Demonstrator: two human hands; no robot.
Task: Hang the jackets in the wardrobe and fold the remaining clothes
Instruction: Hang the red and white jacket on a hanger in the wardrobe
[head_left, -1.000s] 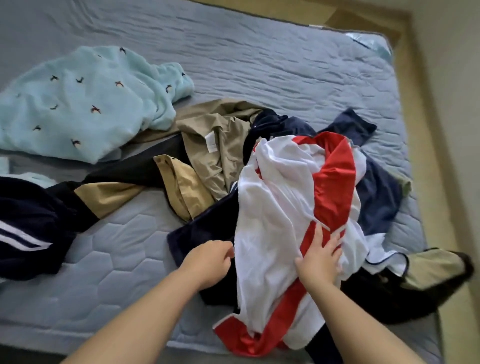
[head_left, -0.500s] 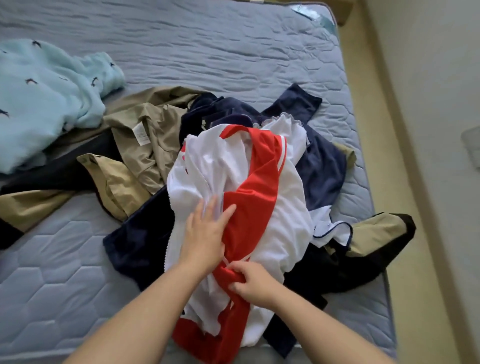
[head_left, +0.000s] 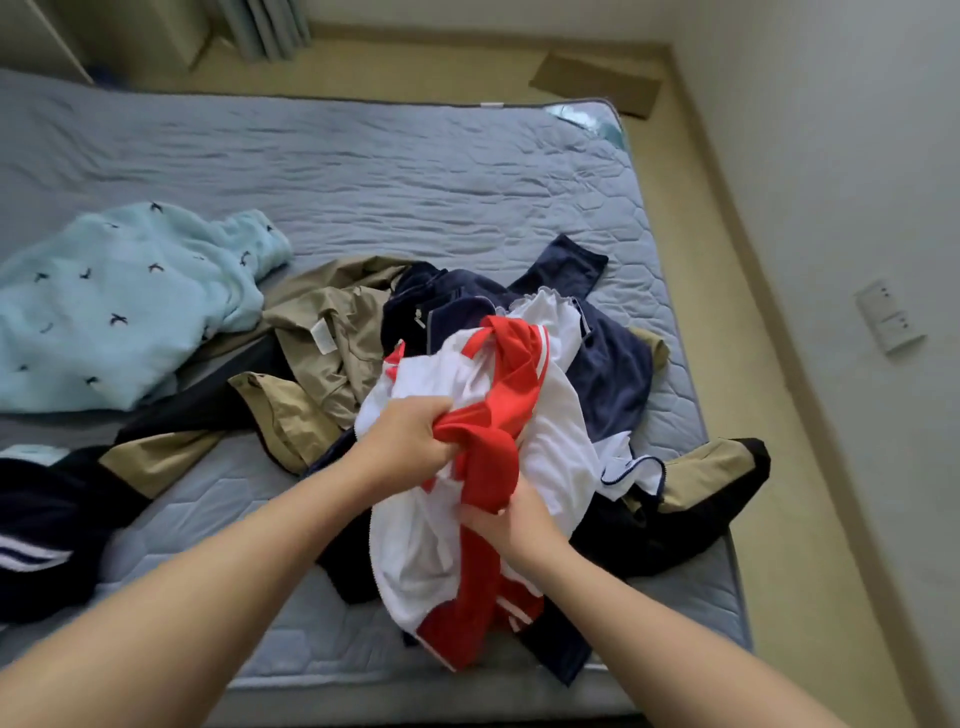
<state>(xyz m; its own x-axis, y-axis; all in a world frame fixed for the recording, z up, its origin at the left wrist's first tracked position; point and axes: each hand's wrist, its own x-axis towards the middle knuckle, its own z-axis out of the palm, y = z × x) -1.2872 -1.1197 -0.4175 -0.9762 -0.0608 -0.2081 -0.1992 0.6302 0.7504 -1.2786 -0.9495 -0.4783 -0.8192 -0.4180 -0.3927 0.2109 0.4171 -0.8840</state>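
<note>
Left hand (head_left: 402, 441) clenched on bunched red-and-white jacket (head_left: 519, 415); right hand (head_left: 511, 514) grasping its red band lower down. Jacket atop clothes heap near mattress (head_left: 415, 197) right edge; two-handed hold likely to pull it free for hanging.

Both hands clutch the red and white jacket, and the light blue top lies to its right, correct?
No. The head view shows the light blue top left of the red and white jacket, not right. The left hand and right hand do both clutch it.
</note>
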